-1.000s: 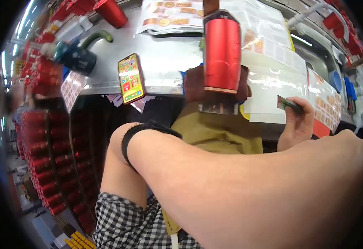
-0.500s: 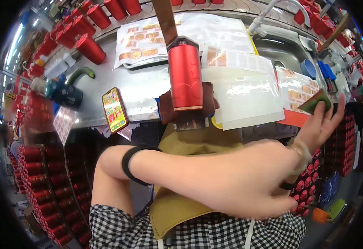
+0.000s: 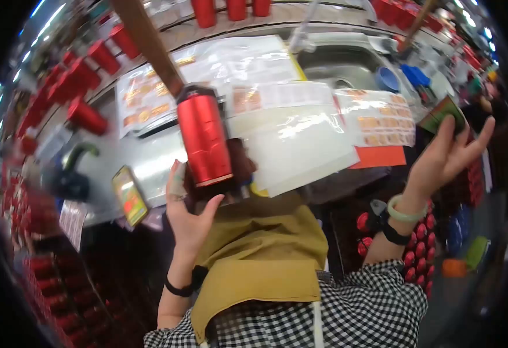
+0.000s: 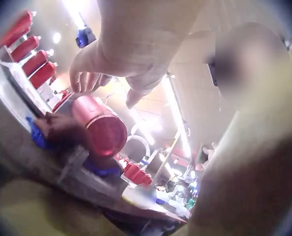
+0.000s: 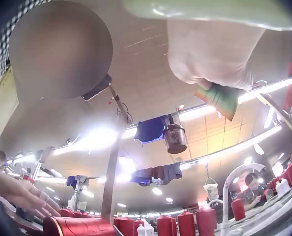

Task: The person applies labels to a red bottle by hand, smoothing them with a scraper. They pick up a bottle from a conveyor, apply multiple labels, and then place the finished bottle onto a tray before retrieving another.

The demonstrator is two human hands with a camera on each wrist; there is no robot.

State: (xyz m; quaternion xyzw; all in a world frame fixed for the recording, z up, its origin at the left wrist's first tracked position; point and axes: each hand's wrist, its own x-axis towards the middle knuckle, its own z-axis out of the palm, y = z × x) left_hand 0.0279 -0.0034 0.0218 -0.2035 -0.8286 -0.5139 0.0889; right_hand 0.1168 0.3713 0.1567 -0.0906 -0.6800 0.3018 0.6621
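Note:
A shiny red tumbler (image 3: 204, 136) lies on a dark brown cloth (image 3: 241, 159) at the bench edge, its copper-rimmed end toward the person. Just left of that end is the left hand (image 3: 187, 217), fingers extended and thumb spread, holding nothing. From the left wrist view, the same hand (image 4: 131, 54) hangs close over the tumbler (image 4: 104, 128). Off at the far right, the right hand (image 3: 442, 159) pinches a small green and brown card (image 3: 444, 116). This card (image 5: 220, 100) also shows under the right hand (image 5: 210, 54) in the right wrist view.
Clear and printed sheets (image 3: 291, 142) cover the bench beside the tumbler. A phone (image 3: 129, 196) lies at the front edge on the left. Behind the sheets are a sink (image 3: 341, 64) and a blue cup (image 3: 387, 79). Red tumblers (image 3: 204, 11) line the back, near a wooden post (image 3: 146, 43).
The left hand has uncrossed from the right forearm and moved beside the tumbler. The head view has shifted and tilted. The right hand still pinches the card at the far right.

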